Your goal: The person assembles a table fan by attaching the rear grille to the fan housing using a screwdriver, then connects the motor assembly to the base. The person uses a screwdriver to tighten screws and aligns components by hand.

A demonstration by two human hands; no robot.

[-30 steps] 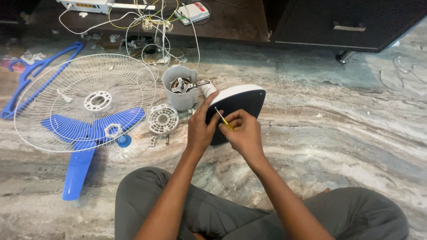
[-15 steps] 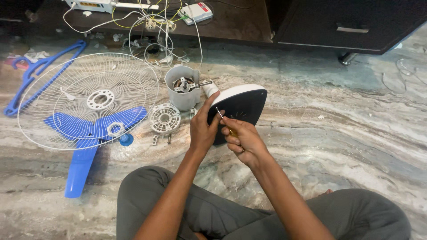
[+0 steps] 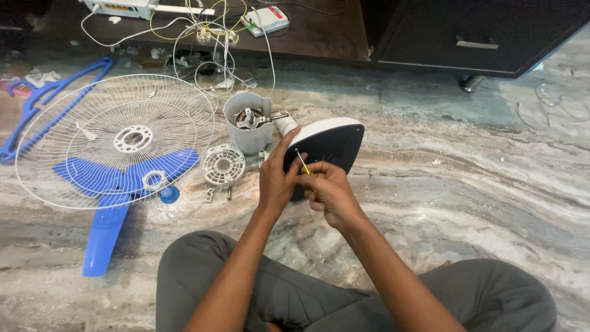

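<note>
Fan base (image 3: 329,144) stood tilted on floor (image 3: 461,190) at centre, dark underside toward you. Your left hand (image 3: 275,178) gripped its near-left edge; right hand (image 3: 329,192) closed on small yellow screwdriver (image 3: 302,162), tip against underside. Motor housing (image 3: 247,128) just far-left of base; loose screws (image 3: 220,194), round vent cover (image 3: 224,164), wire guard (image 3: 114,140) over blue blade (image 3: 117,184) further left. Risk, as judged: tip could slip from screw head and gouge plastic or jab left thumb, since base only hand-steadied.
</note>
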